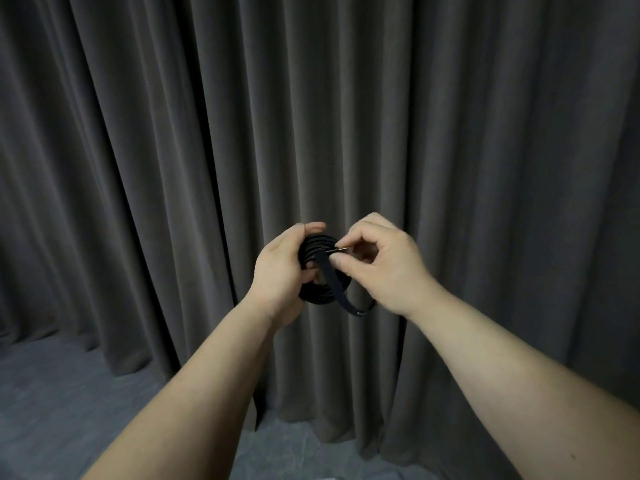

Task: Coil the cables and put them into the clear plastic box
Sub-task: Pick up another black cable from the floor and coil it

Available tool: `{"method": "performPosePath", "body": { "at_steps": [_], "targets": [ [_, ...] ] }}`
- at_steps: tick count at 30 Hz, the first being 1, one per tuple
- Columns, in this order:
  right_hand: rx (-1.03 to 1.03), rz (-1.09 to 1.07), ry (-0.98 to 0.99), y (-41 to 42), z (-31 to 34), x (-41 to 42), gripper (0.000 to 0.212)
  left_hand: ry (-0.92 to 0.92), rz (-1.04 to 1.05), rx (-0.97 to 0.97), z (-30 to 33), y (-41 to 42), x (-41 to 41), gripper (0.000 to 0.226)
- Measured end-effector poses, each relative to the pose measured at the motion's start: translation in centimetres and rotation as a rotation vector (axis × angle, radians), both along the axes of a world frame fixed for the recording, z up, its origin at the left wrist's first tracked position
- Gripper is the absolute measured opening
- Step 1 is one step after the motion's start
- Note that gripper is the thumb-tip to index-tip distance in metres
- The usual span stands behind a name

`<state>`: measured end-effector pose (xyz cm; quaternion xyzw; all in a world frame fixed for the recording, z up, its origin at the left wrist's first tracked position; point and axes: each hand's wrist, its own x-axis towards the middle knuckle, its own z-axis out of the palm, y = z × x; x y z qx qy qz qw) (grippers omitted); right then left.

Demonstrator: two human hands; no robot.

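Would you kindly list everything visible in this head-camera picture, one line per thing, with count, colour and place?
coiled cable: one, black, held up in front of the curtain between both hands; a loose end loops out below.
plug tip: one, metallic, at the cable's end.
curtain: one, dark grey, pleated, filling the background.
floor: one, grey, along the bottom.
left hand: one, grips the coil.
right hand: one, pinches the cable's end by the plug.

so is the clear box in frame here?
No: only the two hands, left and right, holding the coiled black cable before a dark curtain show.
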<state>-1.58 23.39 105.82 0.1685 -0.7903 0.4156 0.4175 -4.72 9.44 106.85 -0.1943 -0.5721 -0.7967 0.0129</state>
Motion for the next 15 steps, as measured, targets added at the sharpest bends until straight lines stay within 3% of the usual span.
{"method": "performPosePath", "body": {
  "at_steps": [6, 10, 15],
  "targets": [
    [0.114, 0.103, -0.166, -0.21, 0.52, 0.48, 0.018, -0.023, -0.064, -0.005, 0.14, -0.14, 0.16, 0.025],
    [0.345, 0.012, -0.254, -0.57, 0.76, 0.67, 0.054, -0.044, -0.084, -0.004, 0.07, -0.13, 0.14, 0.025],
    [0.387, -0.012, -0.221, -0.39, 0.66, 0.72, 0.051, -0.053, -0.09, 0.021, 0.22, -0.15, 0.49, 0.02]
  ]
}}
